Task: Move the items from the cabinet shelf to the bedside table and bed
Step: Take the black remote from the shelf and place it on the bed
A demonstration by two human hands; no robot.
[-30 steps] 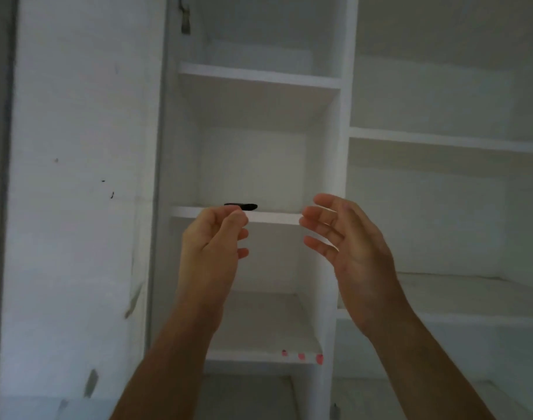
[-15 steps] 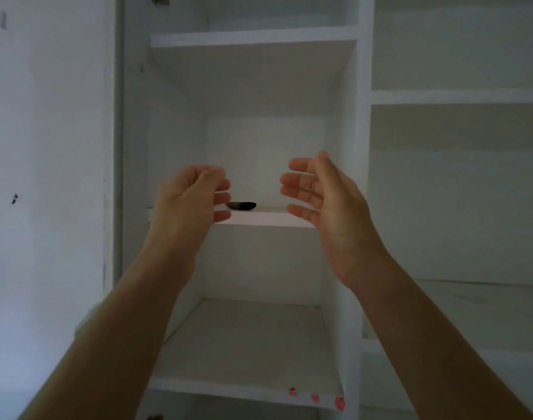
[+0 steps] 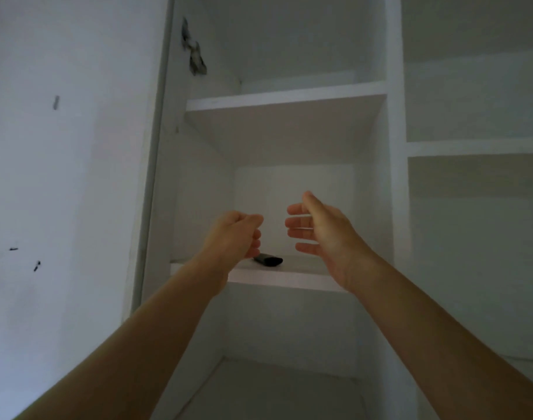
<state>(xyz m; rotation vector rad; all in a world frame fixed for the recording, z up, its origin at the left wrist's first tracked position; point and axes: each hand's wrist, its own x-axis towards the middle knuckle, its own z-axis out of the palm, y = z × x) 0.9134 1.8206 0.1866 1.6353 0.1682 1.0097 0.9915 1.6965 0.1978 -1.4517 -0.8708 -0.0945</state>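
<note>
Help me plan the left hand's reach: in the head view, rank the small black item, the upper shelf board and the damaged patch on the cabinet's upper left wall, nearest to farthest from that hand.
1. Small black item, just right of the left hand.
2. Upper shelf board, above.
3. Damaged patch, top left.

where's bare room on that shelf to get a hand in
Bare room: the shelf right of the black item, up to the right wall, under the right hand. Crowded: the left part, where the left hand hovers by the item.
</note>
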